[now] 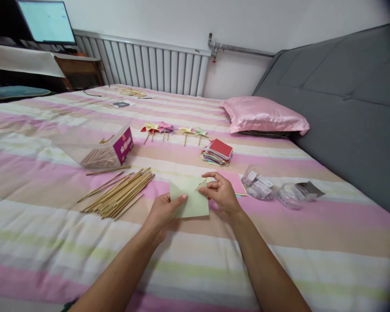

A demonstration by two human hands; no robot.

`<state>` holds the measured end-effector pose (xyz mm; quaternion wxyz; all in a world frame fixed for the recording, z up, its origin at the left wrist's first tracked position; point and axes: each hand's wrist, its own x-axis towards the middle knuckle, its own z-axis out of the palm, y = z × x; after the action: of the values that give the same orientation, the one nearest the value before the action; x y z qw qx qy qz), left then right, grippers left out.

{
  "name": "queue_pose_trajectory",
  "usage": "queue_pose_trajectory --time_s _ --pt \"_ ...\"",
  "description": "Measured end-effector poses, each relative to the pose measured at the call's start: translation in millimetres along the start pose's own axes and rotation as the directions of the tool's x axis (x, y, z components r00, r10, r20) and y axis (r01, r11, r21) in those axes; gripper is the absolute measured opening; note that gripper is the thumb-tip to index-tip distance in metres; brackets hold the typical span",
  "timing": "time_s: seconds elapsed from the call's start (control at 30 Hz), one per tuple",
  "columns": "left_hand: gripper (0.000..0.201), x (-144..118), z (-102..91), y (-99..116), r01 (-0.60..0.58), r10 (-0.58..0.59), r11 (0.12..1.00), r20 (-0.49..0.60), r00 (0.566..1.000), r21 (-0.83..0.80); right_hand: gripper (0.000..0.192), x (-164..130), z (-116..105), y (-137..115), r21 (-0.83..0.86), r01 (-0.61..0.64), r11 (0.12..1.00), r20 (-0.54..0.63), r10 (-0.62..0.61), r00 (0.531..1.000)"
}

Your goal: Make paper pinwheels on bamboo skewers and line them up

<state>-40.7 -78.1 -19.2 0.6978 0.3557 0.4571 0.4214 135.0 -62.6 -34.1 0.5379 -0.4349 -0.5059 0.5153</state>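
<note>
A pale green square of paper (192, 203) is held up between my two hands above the bed. My left hand (165, 211) grips its left edge, thumb on the near face and the fingers hidden behind. At the upper right corner, my right hand (220, 193) pinches the paper between thumb and fingers. Slits seem to run in from the upper corners. Just behind my right hand lie sheets of pink paper (231, 182), and farther back sits a stack of coloured paper squares (217, 151). Left of my left hand lies a pile of thin wooden sticks (123, 193).
A clear plastic box (99, 151) with sticks inside stands on the left. Several finished paper pinwheels (160, 127) lie beyond the hands. Clear packets (258, 184) and a clear round container (290, 196) lie at right, near a pink pillow (263, 115) and grey headboard (338, 99).
</note>
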Motion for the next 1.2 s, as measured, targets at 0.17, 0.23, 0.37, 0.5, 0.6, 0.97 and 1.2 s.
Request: queue_pose_trajectory --time_s 0.17,0.23,0.37,0.5,0.6,0.97,1.2 --pt "0.043 -1.0 -0.5 2.9 0.006 -0.006 1.000 -0.027 1.000 0.009 0.046 -0.6 -0.9 -2.3 -0.058 0.028 0.998 0.023 -0.026 0.999" --pt "0.043 -1.6 -0.9 3.1 0.005 -0.005 1.000 -0.023 1.000 0.004 0.046 -1.2 -0.9 -3.5 -0.062 0.027 0.998 0.036 -0.025 0.999" --pt "0.043 -2.1 -1.0 2.6 0.011 -0.012 1.000 -0.010 1.000 -0.018 0.047 -1.8 -0.6 -3.7 -0.065 0.022 0.998 0.049 -0.019 0.999" --pt "0.041 -2.7 -0.5 4.0 0.019 -0.020 0.999 -0.016 1.000 -0.032 0.048 -0.9 -1.2 -3.3 -0.073 0.021 0.997 0.043 -0.018 0.999" --pt "0.040 -3.1 -0.4 5.7 0.022 -0.023 0.999 -0.027 0.999 -0.036 0.046 -0.1 -2.3 -3.3 -0.069 0.031 0.997 0.027 -0.029 0.999" --pt "0.035 -3.4 -1.2 8.5 0.017 -0.020 0.998 -0.057 0.998 -0.062 0.041 0.3 -4.0 -2.7 -0.032 0.047 0.998 -0.002 -0.047 0.999" --pt "0.035 -3.5 -0.4 9.7 0.019 -0.024 0.996 -0.056 0.998 -0.088 0.038 0.1 -3.2 -4.5 -0.021 0.057 0.998 -0.021 -0.058 0.998"
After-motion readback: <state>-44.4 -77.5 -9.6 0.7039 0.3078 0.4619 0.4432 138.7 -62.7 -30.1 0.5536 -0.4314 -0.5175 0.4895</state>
